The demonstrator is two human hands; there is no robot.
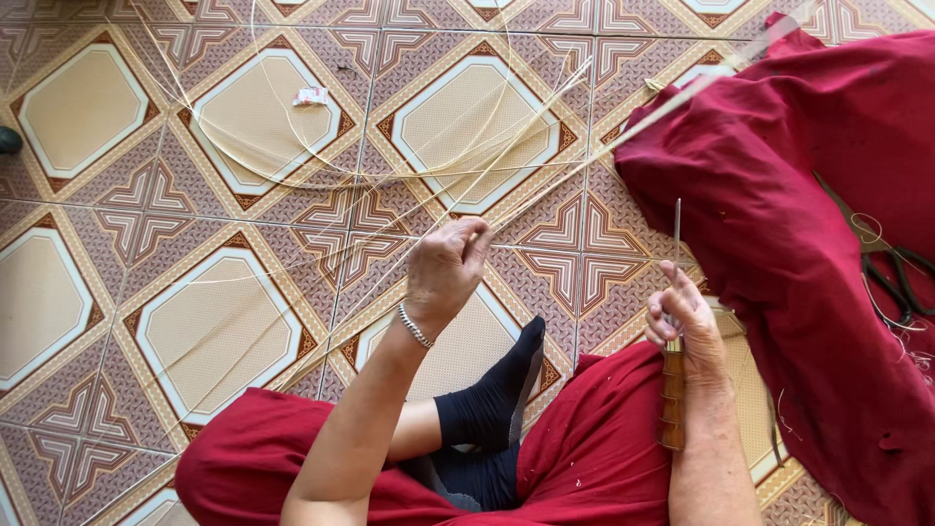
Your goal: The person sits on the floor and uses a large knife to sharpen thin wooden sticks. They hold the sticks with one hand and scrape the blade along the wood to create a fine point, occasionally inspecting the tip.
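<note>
My left hand (446, 265) is raised over the tiled floor, its fingers pinched on a thin pale cane strip (584, 168) that runs up and to the right. A silver bracelet (416, 327) circles that wrist. My right hand (682, 317) grips a knife with a ribbed wooden handle (672, 399); its narrow blade (677, 234) points straight up. Several more long pale strips (292, 166) curve loosely across the floor beyond my left hand. I sit cross-legged in dark red clothing, one foot in a black sock (497, 390).
A dark red cloth (799, 224) lies heaped on the right, with black scissors (901, 278) on it. A small white scrap (311, 95) lies on the patterned floor tiles (214, 331). A dark object (8, 140) shows at the left edge.
</note>
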